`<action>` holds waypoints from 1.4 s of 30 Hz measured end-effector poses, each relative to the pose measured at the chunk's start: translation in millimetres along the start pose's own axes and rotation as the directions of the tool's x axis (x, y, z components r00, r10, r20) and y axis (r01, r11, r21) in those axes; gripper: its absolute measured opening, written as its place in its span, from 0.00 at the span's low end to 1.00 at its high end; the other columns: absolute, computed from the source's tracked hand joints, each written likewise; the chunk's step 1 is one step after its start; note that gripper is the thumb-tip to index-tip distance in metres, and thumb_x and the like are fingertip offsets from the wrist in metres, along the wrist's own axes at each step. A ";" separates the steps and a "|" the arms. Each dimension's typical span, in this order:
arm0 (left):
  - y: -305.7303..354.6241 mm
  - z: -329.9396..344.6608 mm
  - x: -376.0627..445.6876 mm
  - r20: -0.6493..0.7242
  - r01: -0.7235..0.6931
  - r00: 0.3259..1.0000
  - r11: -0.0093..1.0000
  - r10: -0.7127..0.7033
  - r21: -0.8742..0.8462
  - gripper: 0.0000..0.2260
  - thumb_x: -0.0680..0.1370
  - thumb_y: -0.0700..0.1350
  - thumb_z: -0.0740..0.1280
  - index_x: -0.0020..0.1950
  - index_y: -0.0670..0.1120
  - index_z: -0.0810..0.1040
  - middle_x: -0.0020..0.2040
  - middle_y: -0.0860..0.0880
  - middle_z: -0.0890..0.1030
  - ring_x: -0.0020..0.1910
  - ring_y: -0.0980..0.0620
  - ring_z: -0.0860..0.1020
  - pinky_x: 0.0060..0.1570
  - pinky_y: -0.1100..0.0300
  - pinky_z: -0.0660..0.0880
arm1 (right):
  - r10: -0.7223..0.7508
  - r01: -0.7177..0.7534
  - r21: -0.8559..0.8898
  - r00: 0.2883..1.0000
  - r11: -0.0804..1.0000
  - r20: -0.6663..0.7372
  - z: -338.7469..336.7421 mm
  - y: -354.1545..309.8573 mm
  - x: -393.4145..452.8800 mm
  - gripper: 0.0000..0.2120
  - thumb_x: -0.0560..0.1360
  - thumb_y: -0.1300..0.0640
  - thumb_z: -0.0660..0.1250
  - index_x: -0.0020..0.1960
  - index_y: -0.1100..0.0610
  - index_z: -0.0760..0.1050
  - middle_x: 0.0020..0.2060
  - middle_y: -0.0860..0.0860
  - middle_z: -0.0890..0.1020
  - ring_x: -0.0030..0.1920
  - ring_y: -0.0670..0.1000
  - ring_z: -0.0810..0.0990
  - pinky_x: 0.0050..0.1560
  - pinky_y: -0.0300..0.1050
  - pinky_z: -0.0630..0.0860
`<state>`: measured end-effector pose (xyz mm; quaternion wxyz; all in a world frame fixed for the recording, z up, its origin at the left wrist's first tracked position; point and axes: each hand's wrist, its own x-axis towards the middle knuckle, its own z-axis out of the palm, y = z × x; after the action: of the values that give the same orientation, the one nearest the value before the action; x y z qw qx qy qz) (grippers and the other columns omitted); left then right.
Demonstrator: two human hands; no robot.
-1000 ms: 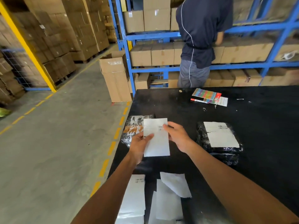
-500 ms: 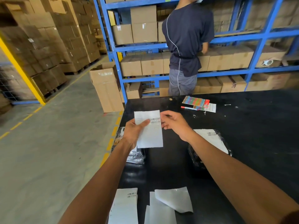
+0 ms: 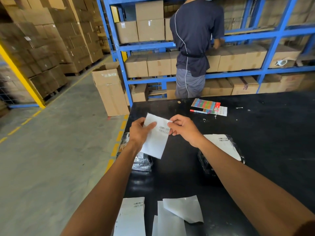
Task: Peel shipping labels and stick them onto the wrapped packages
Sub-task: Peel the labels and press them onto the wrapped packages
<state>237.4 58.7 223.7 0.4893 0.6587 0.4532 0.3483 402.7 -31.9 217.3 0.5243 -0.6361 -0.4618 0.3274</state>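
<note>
I hold a white shipping label with barcodes up above the black table. My left hand grips its upper left part with the thumb on the face. My right hand pinches its upper right edge. Under my left forearm lies a package in clear and black wrap, mostly hidden. Another black wrapped package with a label stuck on top lies to the right, partly behind my right forearm. A label sheet and curled backing papers lie at the near edge.
A colourful packet, a marker and a slip lie at the table's far side. A person in a dark shirt stands at blue shelves of cartons. An open carton stands on the floor at left.
The label has risen off the left package and tilted. Both hands moved up and away from the table with it. The view has tipped upward.
</note>
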 end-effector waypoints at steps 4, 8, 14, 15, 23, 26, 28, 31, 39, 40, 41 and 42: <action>-4.8 -5.1 4.6 -0.041 -0.087 0.990 0.827 0.132 0.555 0.09 0.80 0.53 0.64 0.54 0.50 0.78 0.54 0.50 0.81 0.53 0.46 0.78 0.63 0.47 0.62 | 0.082 -0.076 -0.036 0.977 0.996 0.197 2.9 5.3 -5.8 0.08 0.77 0.62 0.69 0.55 0.62 0.76 0.45 0.55 0.87 0.42 0.53 0.85 0.44 0.42 0.80; -6.3 -4.9 3.6 0.068 -0.131 0.991 0.855 0.112 0.502 0.07 0.83 0.48 0.56 0.52 0.48 0.73 0.56 0.45 0.80 0.56 0.42 0.77 0.66 0.42 0.62 | 0.126 -0.099 -0.102 0.943 0.990 0.308 6.5 7.8 -11.6 0.10 0.77 0.61 0.68 0.58 0.60 0.77 0.48 0.54 0.86 0.44 0.51 0.85 0.48 0.44 0.79; 2.0 -6.4 -9.8 0.187 -0.296 0.955 0.766 0.231 0.570 0.06 0.83 0.44 0.53 0.46 0.48 0.66 0.46 0.47 0.75 0.49 0.48 0.72 0.63 0.47 0.56 | 0.020 -0.019 -0.007 0.992 1.000 0.122 14.1 -1.6 -10.8 0.09 0.82 0.55 0.62 0.56 0.57 0.79 0.46 0.50 0.87 0.42 0.50 0.84 0.42 0.42 0.75; 2.9 -7.3 -11.3 0.213 -0.325 0.946 0.752 0.246 0.574 0.06 0.83 0.45 0.54 0.47 0.49 0.66 0.46 0.47 0.74 0.49 0.49 0.71 0.63 0.47 0.56 | 0.003 -0.002 -0.018 0.995 1.000 0.095 13.6 -3.2 -9.8 0.09 0.81 0.56 0.63 0.56 0.57 0.80 0.46 0.50 0.86 0.41 0.50 0.84 0.41 0.42 0.74; 4.7 -10.3 -13.7 0.237 -0.354 0.935 0.762 0.265 0.542 0.07 0.83 0.49 0.54 0.47 0.50 0.66 0.45 0.49 0.75 0.48 0.52 0.70 0.61 0.48 0.57 | -0.030 0.041 -0.105 0.993 0.994 0.110 12.2 -10.9 -10.3 0.07 0.80 0.58 0.65 0.53 0.58 0.81 0.43 0.49 0.86 0.36 0.48 0.81 0.35 0.36 0.71; 4.8 -10.6 -14.9 0.235 -0.357 0.934 0.760 0.270 0.544 0.10 0.83 0.49 0.54 0.46 0.48 0.69 0.45 0.48 0.75 0.49 0.50 0.69 0.58 0.50 0.56 | -0.045 0.053 -0.081 0.994 0.995 0.103 12.6 -10.8 -10.7 0.07 0.79 0.59 0.66 0.53 0.60 0.81 0.43 0.52 0.86 0.36 0.50 0.80 0.33 0.30 0.71; 4.7 -10.4 -14.5 0.239 -0.362 0.931 0.762 0.275 0.537 0.10 0.83 0.49 0.55 0.45 0.47 0.70 0.44 0.50 0.75 0.50 0.49 0.70 0.58 0.48 0.58 | -0.044 0.053 -0.081 0.993 0.995 0.110 13.7 -10.2 -10.9 0.07 0.79 0.60 0.65 0.53 0.61 0.81 0.42 0.52 0.85 0.36 0.50 0.80 0.32 0.29 0.71; 3.9 -10.4 -12.0 0.240 -0.355 0.933 0.787 0.267 0.505 0.11 0.82 0.50 0.56 0.45 0.47 0.71 0.41 0.53 0.73 0.49 0.50 0.71 0.61 0.44 0.62 | -0.035 0.046 -0.092 0.992 0.995 0.120 15.2 -9.2 -10.1 0.07 0.80 0.60 0.65 0.52 0.61 0.81 0.42 0.51 0.85 0.36 0.50 0.80 0.31 0.29 0.70; 4.8 -8.1 -12.7 0.235 -0.361 0.932 0.786 0.277 0.502 0.10 0.82 0.50 0.57 0.44 0.49 0.70 0.42 0.53 0.73 0.49 0.51 0.71 0.63 0.41 0.62 | -0.021 0.035 -0.111 0.992 0.993 0.124 16.0 -5.2 -8.9 0.07 0.80 0.58 0.64 0.51 0.57 0.81 0.44 0.52 0.86 0.36 0.48 0.80 0.34 0.31 0.71; 4.1 -8.1 -12.2 0.236 -0.360 0.932 0.790 0.276 0.496 0.10 0.82 0.50 0.57 0.44 0.49 0.70 0.42 0.52 0.73 0.50 0.50 0.72 0.63 0.40 0.63 | -0.021 0.034 -0.105 0.992 0.994 0.126 16.2 -4.6 -8.6 0.07 0.80 0.58 0.64 0.50 0.56 0.81 0.44 0.52 0.86 0.36 0.48 0.80 0.34 0.32 0.70; 2.9 -7.7 -11.6 0.237 -0.355 0.933 0.796 0.270 0.491 0.10 0.82 0.51 0.57 0.44 0.49 0.71 0.43 0.52 0.74 0.50 0.50 0.72 0.64 0.39 0.63 | -0.021 0.034 -0.099 0.992 0.994 0.128 16.5 -3.8 -8.6 0.07 0.80 0.58 0.64 0.49 0.56 0.81 0.44 0.52 0.86 0.36 0.48 0.80 0.35 0.33 0.70; 2.3 -7.4 -11.5 0.239 -0.347 0.936 0.802 0.260 0.487 0.10 0.82 0.52 0.57 0.44 0.50 0.71 0.44 0.52 0.75 0.50 0.50 0.73 0.64 0.39 0.63 | -0.020 0.033 -0.096 0.991 0.995 0.129 16.8 -3.3 -8.5 0.07 0.80 0.58 0.64 0.49 0.55 0.81 0.43 0.51 0.86 0.36 0.48 0.80 0.36 0.35 0.71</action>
<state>227.3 50.1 227.8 0.2647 0.8562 0.3780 0.2323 383.7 -33.6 215.9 0.4661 -0.6325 -0.5183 0.3377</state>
